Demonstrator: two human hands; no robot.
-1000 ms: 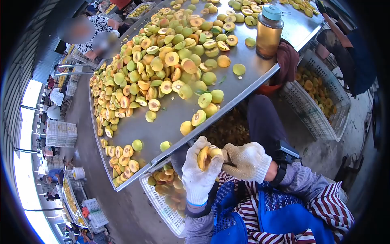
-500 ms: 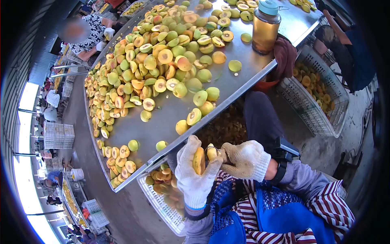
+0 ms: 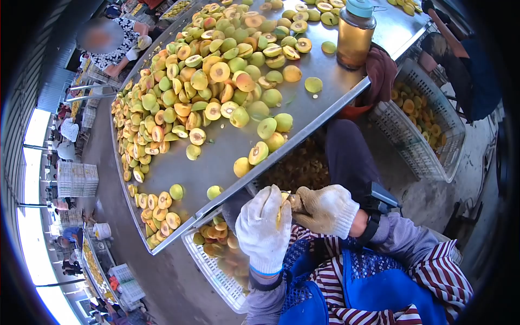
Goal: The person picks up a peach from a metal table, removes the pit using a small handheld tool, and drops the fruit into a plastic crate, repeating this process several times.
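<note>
My left hand (image 3: pixel 264 228), in a white glove, is closed around a yellow fruit half (image 3: pixel 281 206), of which only a sliver shows between the fingers. My right hand (image 3: pixel 324 209), in a soiled glove, presses against that fruit from the right; whatever it holds is hidden. Both hands hover below the edge of the steel table (image 3: pixel 216 157), over a white crate (image 3: pixel 212 269) of pitted halves.
The table carries a big heap of green and yellow fruit halves (image 3: pixel 206 76) and a jar with a teal lid (image 3: pixel 355 33). A second white crate (image 3: pixel 422 130) with fruit stands at right. Another person (image 3: pixel 116 43) works at the table's far side.
My left hand has turned inward and closed over the fruit half, hiding its cut face. The right hand stayed pressed against it. The view shifted slightly.
</note>
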